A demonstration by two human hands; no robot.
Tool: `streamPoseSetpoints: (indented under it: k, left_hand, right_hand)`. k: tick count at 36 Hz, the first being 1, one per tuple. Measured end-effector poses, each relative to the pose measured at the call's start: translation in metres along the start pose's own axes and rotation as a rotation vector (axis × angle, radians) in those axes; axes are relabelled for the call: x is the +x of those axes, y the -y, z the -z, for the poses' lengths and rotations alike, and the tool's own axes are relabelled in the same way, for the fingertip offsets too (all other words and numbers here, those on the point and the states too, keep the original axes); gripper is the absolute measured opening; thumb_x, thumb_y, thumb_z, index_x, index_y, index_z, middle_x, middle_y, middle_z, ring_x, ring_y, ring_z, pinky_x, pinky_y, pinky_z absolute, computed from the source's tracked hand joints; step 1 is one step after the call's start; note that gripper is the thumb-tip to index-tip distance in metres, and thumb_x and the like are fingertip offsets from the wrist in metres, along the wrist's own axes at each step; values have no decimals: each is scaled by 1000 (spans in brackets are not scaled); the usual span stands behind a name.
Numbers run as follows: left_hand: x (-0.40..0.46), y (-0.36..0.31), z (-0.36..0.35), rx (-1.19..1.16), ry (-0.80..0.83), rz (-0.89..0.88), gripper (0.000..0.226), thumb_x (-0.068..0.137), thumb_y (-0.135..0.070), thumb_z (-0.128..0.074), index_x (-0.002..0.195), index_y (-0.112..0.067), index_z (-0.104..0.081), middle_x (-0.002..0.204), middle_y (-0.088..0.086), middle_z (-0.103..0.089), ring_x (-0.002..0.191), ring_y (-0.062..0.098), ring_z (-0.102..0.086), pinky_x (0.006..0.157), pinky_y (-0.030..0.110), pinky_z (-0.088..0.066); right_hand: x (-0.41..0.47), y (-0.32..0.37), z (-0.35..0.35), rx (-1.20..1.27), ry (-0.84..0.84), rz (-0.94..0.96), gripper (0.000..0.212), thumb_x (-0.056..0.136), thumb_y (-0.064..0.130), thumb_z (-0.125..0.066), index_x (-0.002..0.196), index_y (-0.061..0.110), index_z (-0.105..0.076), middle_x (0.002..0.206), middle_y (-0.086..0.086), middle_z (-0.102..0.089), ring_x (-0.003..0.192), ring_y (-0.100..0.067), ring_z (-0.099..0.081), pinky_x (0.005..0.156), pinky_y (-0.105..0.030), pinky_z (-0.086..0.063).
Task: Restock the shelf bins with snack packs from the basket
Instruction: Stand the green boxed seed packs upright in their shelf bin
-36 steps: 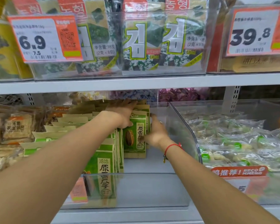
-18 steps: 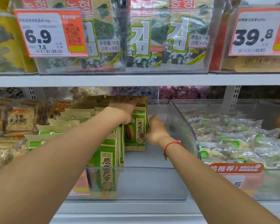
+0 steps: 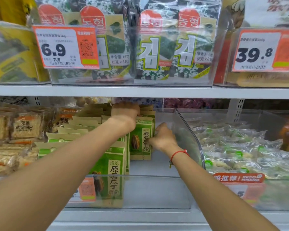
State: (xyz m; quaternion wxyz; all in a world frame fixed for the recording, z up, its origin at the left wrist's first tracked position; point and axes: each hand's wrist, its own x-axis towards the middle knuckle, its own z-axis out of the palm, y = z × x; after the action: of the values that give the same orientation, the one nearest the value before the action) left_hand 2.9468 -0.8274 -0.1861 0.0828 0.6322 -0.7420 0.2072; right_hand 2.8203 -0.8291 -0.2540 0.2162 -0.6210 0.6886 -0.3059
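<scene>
A: Upper shelf [image 3: 140, 91]: seaweed packs [image 3: 172, 47] upright in a clear box, orange price tag [image 3: 66, 47] reading 6.9 on its front.
B: Far right, a second tag [image 3: 264, 50], 39.8.
A: Lower level, left: rice cracker bags [image 3: 26, 126], heaped.
B: Right: small clear-wrapped sweets [image 3: 237, 147] behind a red sign [image 3: 238, 177].
</scene>
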Motion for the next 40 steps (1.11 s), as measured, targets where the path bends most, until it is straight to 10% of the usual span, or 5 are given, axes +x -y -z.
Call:
streamPoseSetpoints:
  k: [9, 26, 34, 40]
  left_hand:
    - [6, -1, -5, -19, 2, -8, 21, 92, -16, -59, 113, -16, -62, 118, 5, -59, 107, 26, -56, 75, 28, -39]
    - [-42, 5, 33, -219, -53, -23, 37, 86, -30, -64, 121, -30, -55, 119, -1, -61, 111, 22, -55, 83, 29, -40]
    - [-131, -13, 67, -424, -286, -22, 24, 89, -31, -58, 113, -33, -59, 111, -13, -61, 108, 12, -53, 73, 30, -39]
    - [-194, -31, 62, -433, -174, 22, 17, 89, -38, -54, 105, -34, -60, 99, -15, -64, 95, 15, -61, 65, 27, -34]
  right_hand:
    - [0, 1, 1, -46, -14, 79, 20, 77, 27, -77, 84, 14, -63, 98, -9, -68, 94, -28, -65, 81, -35, -55]
    - [-39, 12, 26, -360, 67, 113, 43, 87, 28, -63, 122, 9, -45, 126, -11, -56, 116, -32, -55, 81, -31, -44]
    - [-115, 4, 71, -400, 14, 502, 21, 89, 29, -60, 109, 27, -65, 110, 5, -64, 100, -21, -62, 82, -34, -51]
    - [-178, -24, 89, -614, 42, 714, 18, 93, 32, -51, 109, 29, -58, 100, 10, -58, 95, -18, -58, 69, -30, -40]
